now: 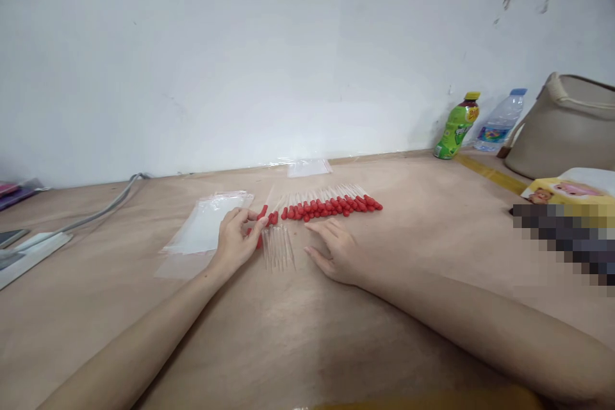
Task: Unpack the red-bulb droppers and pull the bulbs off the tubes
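Observation:
My left hand [237,235] pinches a thin pale stick with a red end [262,212] between thumb and fingers, its tip pointing away from me. More red shows under these fingers, partly hidden. Beside the hand, several thin sticks [278,253] lie pointing towards me. A dense row of red-ended sticks [331,207] stretches to the right, red ends nearest me and pale tips towards the wall. Just in front of that row my right hand [339,251] rests on the table, thumb and fingers apart, holding nothing that I can see.
Clear plastic bags [206,224] lie stacked left of my left hand; another bag [310,168] is by the wall. A grey cable [103,210] crosses the left side. At right stand a green bottle [456,128], a water bottle [502,122], a bag [567,125] and a yellow packet [576,195].

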The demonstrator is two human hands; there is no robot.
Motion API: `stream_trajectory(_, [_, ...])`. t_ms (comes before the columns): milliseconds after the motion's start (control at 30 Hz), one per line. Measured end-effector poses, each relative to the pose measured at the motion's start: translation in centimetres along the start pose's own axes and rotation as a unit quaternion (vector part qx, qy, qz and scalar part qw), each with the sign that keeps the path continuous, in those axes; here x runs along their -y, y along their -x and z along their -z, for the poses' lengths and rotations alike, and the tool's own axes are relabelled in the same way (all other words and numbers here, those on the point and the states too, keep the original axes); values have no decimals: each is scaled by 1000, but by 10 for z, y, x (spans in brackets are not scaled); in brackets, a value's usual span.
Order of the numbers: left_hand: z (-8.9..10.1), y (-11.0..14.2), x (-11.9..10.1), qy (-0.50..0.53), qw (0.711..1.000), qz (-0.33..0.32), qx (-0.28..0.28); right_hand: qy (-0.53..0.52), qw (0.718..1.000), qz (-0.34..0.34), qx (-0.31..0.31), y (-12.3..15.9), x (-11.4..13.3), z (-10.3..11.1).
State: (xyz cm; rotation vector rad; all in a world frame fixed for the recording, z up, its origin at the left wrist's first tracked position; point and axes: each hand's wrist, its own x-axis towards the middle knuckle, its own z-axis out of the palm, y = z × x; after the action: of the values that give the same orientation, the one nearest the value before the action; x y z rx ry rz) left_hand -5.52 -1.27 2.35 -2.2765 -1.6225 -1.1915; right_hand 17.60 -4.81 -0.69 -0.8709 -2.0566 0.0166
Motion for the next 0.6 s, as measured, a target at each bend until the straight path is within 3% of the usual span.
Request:
stream_trajectory(67, [3,12,-4,36,999,-29,0,9,1000,6,-18,3,-3,8])
stream_trajectory(167, [2,25,-14,83,991,-99,44,39,999,25,-25,8,-7,19])
stream_trajectory(333, [-5,32,-29,112,968,-196,114,84,993,81,13,12,-16,31])
stream_trajectory(600, [-1,34,-43,82,966,-215,118,51,992,108,42,8,-19,27])
